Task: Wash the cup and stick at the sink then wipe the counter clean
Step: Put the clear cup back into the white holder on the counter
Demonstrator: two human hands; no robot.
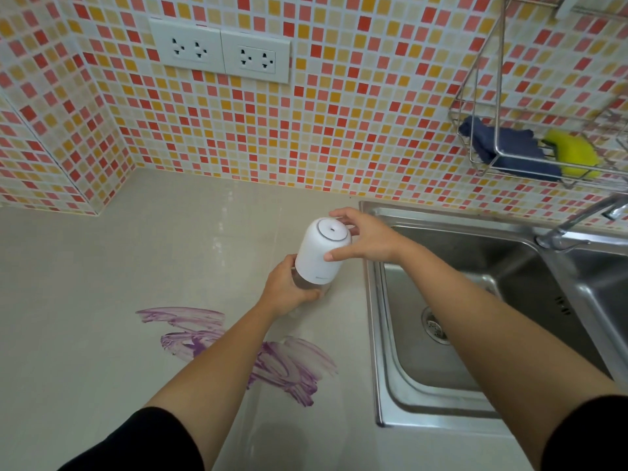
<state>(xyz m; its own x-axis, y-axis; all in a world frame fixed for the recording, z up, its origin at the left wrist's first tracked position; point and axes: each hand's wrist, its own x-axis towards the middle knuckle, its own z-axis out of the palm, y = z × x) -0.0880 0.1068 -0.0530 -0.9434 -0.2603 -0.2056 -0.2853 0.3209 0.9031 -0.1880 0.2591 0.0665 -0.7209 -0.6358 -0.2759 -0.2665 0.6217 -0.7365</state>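
A small white device with a clear lower cup [319, 253] stands on the pale counter [102, 283], just left of the steel sink [475, 300]. My left hand [285, 287] grips its clear base from the left. My right hand [363, 237] holds the white top part, fingers behind it and thumb on its near side. The top has a small hole in a grey ring. No stick is visible. Purple smears [282, 362] streak the counter in front of the device, partly under my left forearm.
A faucet [577, 219] reaches over the sink from the right. A wire rack [482, 137] on the mosaic tiled wall holds a dark blue cloth [509, 147] and a yellow sponge [574, 154]. Two white double sockets [221, 51] sit on the wall above the counter.
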